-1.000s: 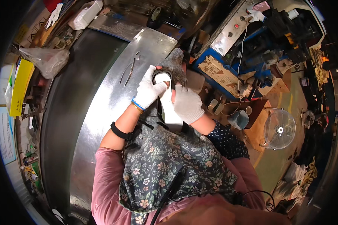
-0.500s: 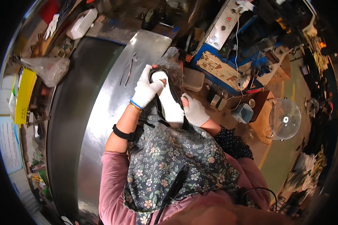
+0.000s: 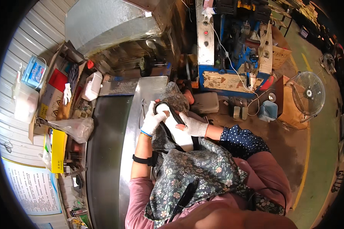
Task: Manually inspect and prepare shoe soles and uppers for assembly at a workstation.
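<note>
A black shoe upper with a long white sole-shaped bottom (image 3: 182, 139) lies bottom-up over my lap, its rounded end pointing away from me. My left hand (image 3: 153, 121), in a white knit glove with bare fingertips, is closed around the far end, thumb pressed on the white face. From the other side my right hand (image 3: 195, 126), gloved the same way, grips the black edge at mid-length with its thumb on top; the fingers beneath are hidden. A floral apron (image 3: 195, 168) covers my lap under the near end.
Left of me runs a metal-edged bench with a dark belt (image 3: 109, 152); metal pliers-like tools (image 3: 143, 110) lie on its shiny edge. A grey cloth-covered post (image 3: 175, 98) stands just beyond the shoe. Ahead right are a blue machine (image 3: 229, 82), a blue bin (image 3: 268, 111) and a floor fan (image 3: 308, 93).
The view has swung up and leftward. My right hand has come from beside the shoe onto its edge, thumb now over the white face. My left hand keeps its hold.
</note>
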